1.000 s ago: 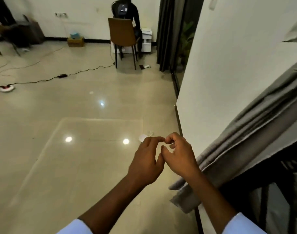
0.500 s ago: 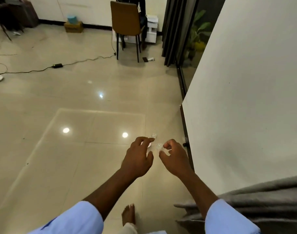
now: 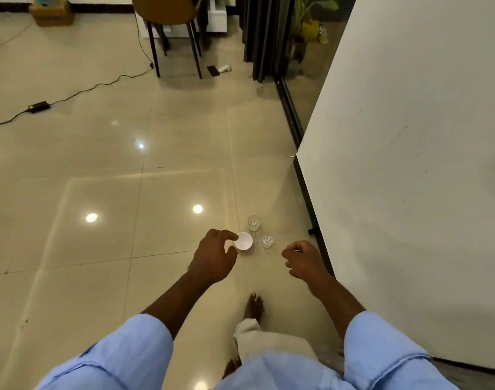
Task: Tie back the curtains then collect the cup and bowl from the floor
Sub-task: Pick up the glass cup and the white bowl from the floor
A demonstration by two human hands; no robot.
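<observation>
Left hand [image 3: 214, 258]: grip loosely curled, index tip and thumb around the near edge of the white bowl [image 3: 244, 241]. Whether skin meets rim, or the hand only overlaps it from this height, cannot tell. Bowl sits upright on the floor [image 3: 162, 192], mouth up, so a pinch on the rim is the likely way in.

Right hand [image 3: 304, 258]: grip curled, thumb against index; a thin pale sliver shows at the fingertips, too small to identify. It hangs just right of the nearer clear glass cup [image 3: 267, 241], apart from it.

A second clear glass [image 3: 253, 222] stands just beyond, both upright, clustered beside the bowl near the foot of the white wall panel [image 3: 409, 164].

Pose: both forearms reach forward and down from blue sleeves, wrists bent, palms down. A bare foot [image 3: 253, 306] is planted close behind. My read: collecting step underway, nothing lifted.
</observation>
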